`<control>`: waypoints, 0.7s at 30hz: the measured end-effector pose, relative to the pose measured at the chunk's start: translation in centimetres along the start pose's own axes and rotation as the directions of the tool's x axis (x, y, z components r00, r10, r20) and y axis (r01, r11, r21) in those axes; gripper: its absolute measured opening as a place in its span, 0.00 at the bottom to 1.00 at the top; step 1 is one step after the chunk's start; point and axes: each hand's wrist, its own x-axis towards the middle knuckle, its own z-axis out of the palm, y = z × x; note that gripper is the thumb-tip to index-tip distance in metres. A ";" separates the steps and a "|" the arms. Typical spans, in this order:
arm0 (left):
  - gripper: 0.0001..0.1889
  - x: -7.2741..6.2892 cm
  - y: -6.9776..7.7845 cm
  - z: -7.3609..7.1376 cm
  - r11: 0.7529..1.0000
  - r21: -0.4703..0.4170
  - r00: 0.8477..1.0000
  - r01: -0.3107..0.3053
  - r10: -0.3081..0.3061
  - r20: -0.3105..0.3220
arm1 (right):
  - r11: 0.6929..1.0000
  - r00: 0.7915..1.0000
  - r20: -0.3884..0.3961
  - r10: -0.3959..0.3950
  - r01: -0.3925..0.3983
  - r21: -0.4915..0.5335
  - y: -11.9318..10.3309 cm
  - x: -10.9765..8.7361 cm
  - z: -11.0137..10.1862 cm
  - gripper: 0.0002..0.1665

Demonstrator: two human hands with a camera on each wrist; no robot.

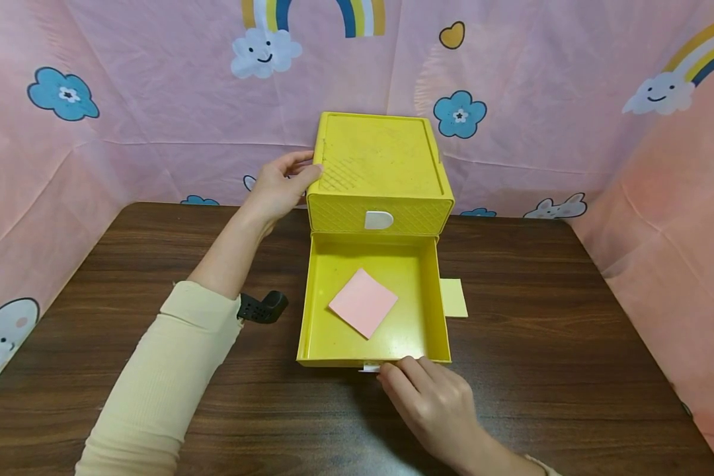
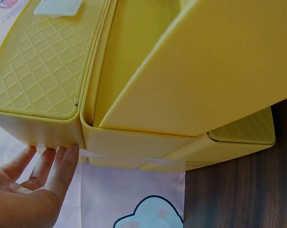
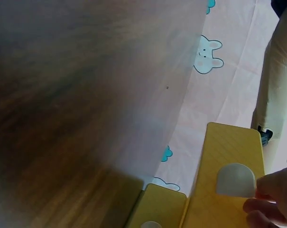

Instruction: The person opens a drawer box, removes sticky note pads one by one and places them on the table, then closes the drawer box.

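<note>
A yellow drawer box (image 1: 381,155) stands at the back of the table, one drawer (image 1: 431,297) pulled far out toward me. Inside that drawer lies a square pink paper note (image 1: 364,303), turned cornerwise. My left hand (image 1: 282,185) steadies the box at its left side; in the left wrist view its fingertips (image 2: 69,154) press the side wall below the closed top drawer. At the open drawer's front, my right hand (image 1: 434,403) pinches the white handle (image 3: 236,179), its fingers bent at the front edge.
On the brown table (image 1: 541,370), a pale yellow paper note (image 1: 454,297) shows from beside the open drawer's right wall. A lower drawer front (image 2: 245,128) appears below in the left wrist view. Pink printed cloth (image 1: 172,99) hangs behind and at both sides.
</note>
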 end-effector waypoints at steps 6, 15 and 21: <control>0.26 0.1 -0.1 0.0 1.000 0.001 1.000 0.001 -0.001 -0.006 | 1.000 1.000 0.015 -0.010 0.010 0.018 0.3 0.2 -0.4 0.18; 0.26 0.0 0.0 0.0 1.000 0.004 1.000 0.005 -0.005 0.000 | 0.998 0.999 0.011 -0.035 0.034 0.053 0.6 1.1 -1.2 0.15; 0.26 -0.2 0.0 -0.1 1.000 0.006 1.000 0.001 -0.001 0.003 | 0.995 0.998 0.069 -0.013 0.006 0.104 0.8 1.5 -1.7 0.17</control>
